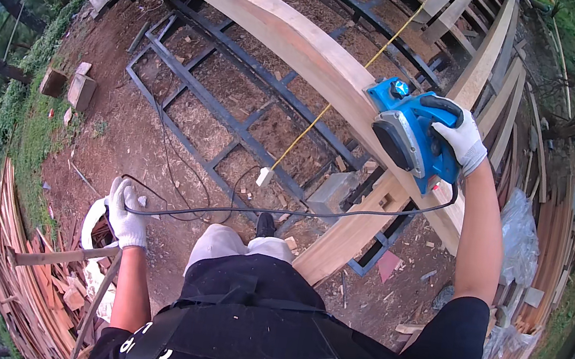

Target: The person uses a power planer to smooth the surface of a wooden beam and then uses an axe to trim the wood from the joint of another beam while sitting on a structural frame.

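Note:
My right hand, in a white glove, is wrapped round the black handle of a blue electric planer. The planer rests on the upper face of a long, pale wooden beam, which runs from the far left down to the right. From the planer's rear a black power cord sags across in front of me to the left. My left hand, also gloved in white, is closed round that cord, well away from the beam.
A dark metal frame lies on the dirt under the beam. A mortised timber and a grey block stand near my feet. A yellow cord with a white socket hangs ahead. Wood strips pile at left; boards and plastic sheeting lie right.

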`<state>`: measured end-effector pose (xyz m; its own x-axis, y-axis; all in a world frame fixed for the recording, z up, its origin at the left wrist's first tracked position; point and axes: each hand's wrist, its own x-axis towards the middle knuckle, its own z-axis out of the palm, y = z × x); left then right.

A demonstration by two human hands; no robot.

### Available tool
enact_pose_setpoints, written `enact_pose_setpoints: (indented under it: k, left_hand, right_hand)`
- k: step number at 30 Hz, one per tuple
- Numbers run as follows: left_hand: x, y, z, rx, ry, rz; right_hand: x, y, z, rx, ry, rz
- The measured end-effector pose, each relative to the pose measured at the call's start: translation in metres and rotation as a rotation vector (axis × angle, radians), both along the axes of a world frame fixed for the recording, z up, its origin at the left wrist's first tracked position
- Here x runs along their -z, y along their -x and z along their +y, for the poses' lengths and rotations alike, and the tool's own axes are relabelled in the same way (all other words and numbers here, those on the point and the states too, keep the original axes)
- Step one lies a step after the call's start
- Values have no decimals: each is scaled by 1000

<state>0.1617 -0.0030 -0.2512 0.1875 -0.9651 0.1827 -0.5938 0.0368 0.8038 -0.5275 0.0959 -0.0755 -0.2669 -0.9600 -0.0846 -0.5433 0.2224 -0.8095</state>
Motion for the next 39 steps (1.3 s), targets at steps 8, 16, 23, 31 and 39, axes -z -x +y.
enact_pose_setpoints:
  k: [8, 16, 23, 31, 39]
  left_hand:
    - [6, 12, -39, 148, 99, -176]
    - [29, 21, -95, 248, 64, -146]
    - [38, 31, -115, 329, -27, -299]
    - [54, 13, -122, 323, -226, -364]
    - [57, 0, -162, 347, -293, -375]
  right_hand:
    - [-3, -7, -19, 1, -32, -38]
    - [1, -5, -35, 24, -65, 104]
    - [-6, -18, -62, -10, -56, -149]
    - [-4, -27, -88, 71, -56, -64]
    - [-1, -40, -114, 54, 55, -32]
